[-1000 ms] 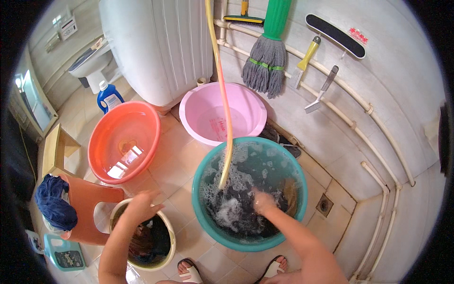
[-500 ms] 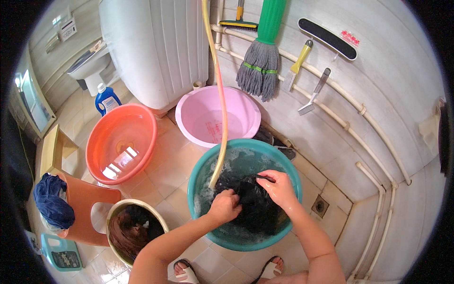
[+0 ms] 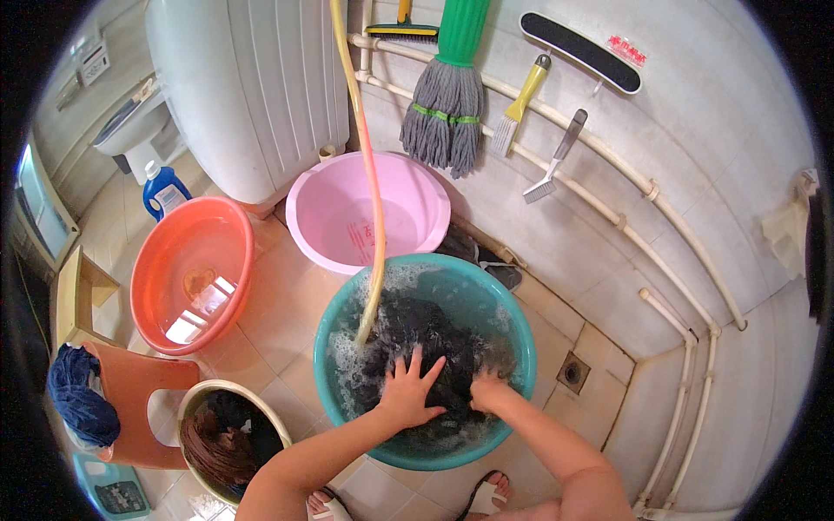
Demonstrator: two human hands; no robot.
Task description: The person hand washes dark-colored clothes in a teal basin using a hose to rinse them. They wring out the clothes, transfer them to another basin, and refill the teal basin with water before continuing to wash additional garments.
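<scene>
A soaked black cloth garment (image 3: 420,325) lies in soapy water inside a teal basin (image 3: 324,356) on the floor in front of me. My left hand (image 3: 408,392) rests on the cloth with its fingers spread. Against the cloth's right side, my right hand (image 3: 492,391) points down into the water. Its fingers are mostly hidden and blurred there, so whether they grip the cloth does not show. A yellowish hose (image 3: 374,200) hangs from above, its lower end at the foamy left part of the basin.
Behind stand a pink basin (image 3: 304,227) and a white ribbed appliance (image 3: 261,95). At left are an orange basin (image 3: 143,295) holding water, a bucket (image 3: 282,425) of dark clothes, and an orange stool (image 3: 143,399) with blue clothing. Pipes (image 3: 625,224), a mop (image 3: 443,113) and brushes line the right wall.
My left hand has gone from closed on the cloth to spread flat on it. My right hand has moved down from the raised cloth edge into the water. The view has shifted slightly.
</scene>
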